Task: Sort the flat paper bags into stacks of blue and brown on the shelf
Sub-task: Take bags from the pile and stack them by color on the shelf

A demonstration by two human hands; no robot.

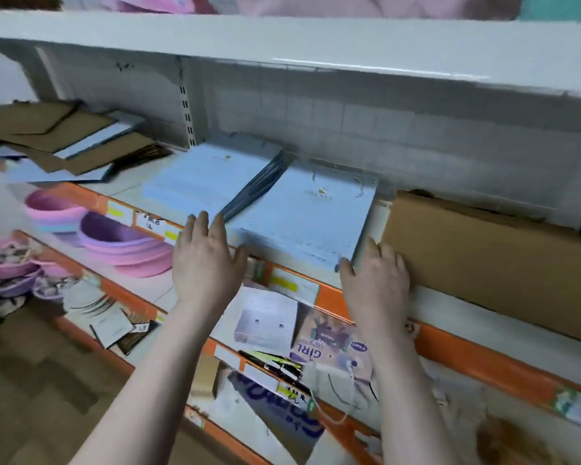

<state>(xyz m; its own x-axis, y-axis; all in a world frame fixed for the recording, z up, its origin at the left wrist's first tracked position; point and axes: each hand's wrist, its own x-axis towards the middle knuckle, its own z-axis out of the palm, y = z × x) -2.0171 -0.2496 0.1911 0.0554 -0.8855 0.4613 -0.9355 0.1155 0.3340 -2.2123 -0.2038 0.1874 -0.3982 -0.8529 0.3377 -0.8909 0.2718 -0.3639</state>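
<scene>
Squaring a blue stack appears to be the step in hand. The left hand (pixel 204 260) and the right hand (pixel 376 280) both reach to the front edge of the shelf (pixel 329 290), fingers straight and spread, neither gripping anything. The left hand lies at the front left corner of the near blue stack (pixel 306 216); the right hand lies at its front right corner, in the gap beside the brown stack (pixel 483 260); whether either actually touches the bags cannot be told.

Count, front to back: two hands; one brown stack at the right, lying flat; two blue stacks side by side, the second blue stack (pixel 215 176) set further back and left, its edge overlapping the near one. At the far left lies one unsorted pile (pixel 64 142), brown and blue bags mixed and askew; the number of bags in it cannot be counted.

Judgement: sorting is partly done. The next move calls for merging the two blue stacks, or reaching well left to the unsorted pile and lifting bags singly by colour.
</scene>
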